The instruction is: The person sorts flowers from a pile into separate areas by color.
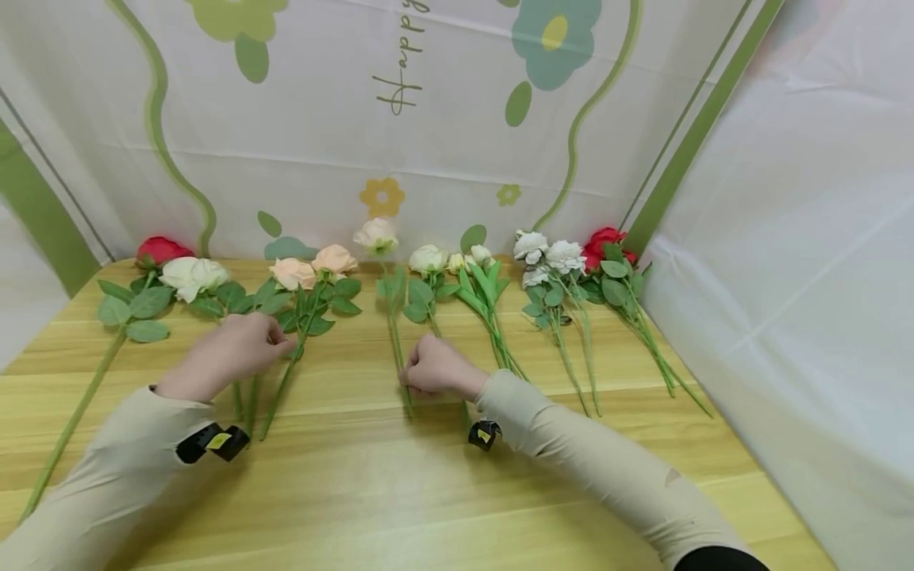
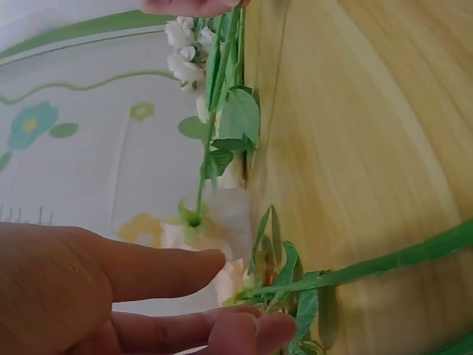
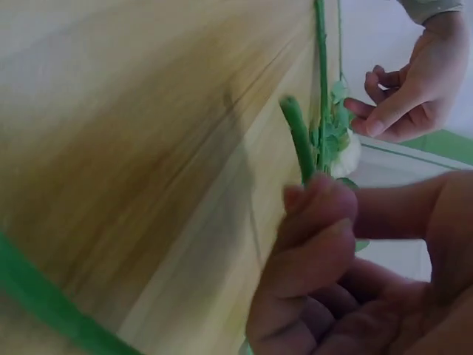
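My right hand (image 1: 441, 366) pinches the green stem of a pale pink rose (image 1: 375, 235). In the right wrist view the cut end of the stem (image 3: 297, 137) sticks out past the fingertips. Over the stems of two peach roses (image 1: 334, 260) hovers my left hand (image 1: 239, 353). The left wrist view shows its thumb and fingers (image 2: 166, 270) apart, with nothing held between them. A large white rose (image 1: 194, 276) lies just beyond that hand, its stem partly hidden. Right of the held rose lies another white rose (image 1: 428, 260), its stem partly behind my right hand.
Further right on the wooden table (image 1: 371, 492) lie white tulips (image 1: 481, 255), white clustered blooms (image 1: 566, 257) and red flowers (image 1: 607, 244). A long-stemmed red rose (image 1: 163, 250) lies at the left. A printed cloth (image 1: 321, 119) hangs behind the table.
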Demonstrator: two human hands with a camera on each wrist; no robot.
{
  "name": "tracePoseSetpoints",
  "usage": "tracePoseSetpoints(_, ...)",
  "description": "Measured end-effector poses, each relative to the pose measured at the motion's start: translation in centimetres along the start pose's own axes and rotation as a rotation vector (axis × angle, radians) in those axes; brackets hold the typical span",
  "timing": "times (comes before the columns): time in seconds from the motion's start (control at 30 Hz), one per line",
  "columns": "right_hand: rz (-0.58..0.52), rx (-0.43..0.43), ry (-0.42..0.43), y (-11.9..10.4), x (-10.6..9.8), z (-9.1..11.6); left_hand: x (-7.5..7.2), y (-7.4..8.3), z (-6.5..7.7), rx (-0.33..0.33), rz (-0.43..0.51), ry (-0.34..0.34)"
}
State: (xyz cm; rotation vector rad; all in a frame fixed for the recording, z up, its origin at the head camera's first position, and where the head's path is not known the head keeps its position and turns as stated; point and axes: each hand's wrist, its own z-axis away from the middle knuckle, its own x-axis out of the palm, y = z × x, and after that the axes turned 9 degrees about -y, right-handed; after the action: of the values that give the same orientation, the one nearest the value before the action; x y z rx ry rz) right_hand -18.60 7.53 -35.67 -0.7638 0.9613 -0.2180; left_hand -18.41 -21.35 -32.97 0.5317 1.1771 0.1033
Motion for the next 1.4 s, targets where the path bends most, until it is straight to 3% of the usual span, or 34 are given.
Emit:
tracePoseSetpoints(0.17,0.067,0.007,-0.092,-0.3,0.1,0.1,0.4,-0.3,-0.1,0.003,0.014,-0.021)
tracePoseSetpoints(0.4,0.139,-0.049,-0.072,-0.4,-0.5,0.3,1.0,-1.1,-0.7,-0.001,0.0,-0.054)
tracePoseSetpoints(0.77,-0.079,-0.148,-0.093,0.1,-2.0,2.9,2.5,-0.6,-1.1,-0.034,-0.03,-0.058)
tracePoseSetpoints(0.97,-0.197,-0.186,-0.1,0.4,-2.0,4.3,1.1,-1.0,-0.5,0.013,-0.014,0.006)
tracePoseSetpoints(1.2,-0.221,-0.199,-0.083,0.6,-2.2,4.8,-1.0,-1.0,0.6,0.044,0.021,0.098)
tracePoseSetpoints(1.4,-0.209,-0.203,-0.06,0.3,-2.5,5.0,-1.6,0.3,0.8,0.041,0.083,0.233)
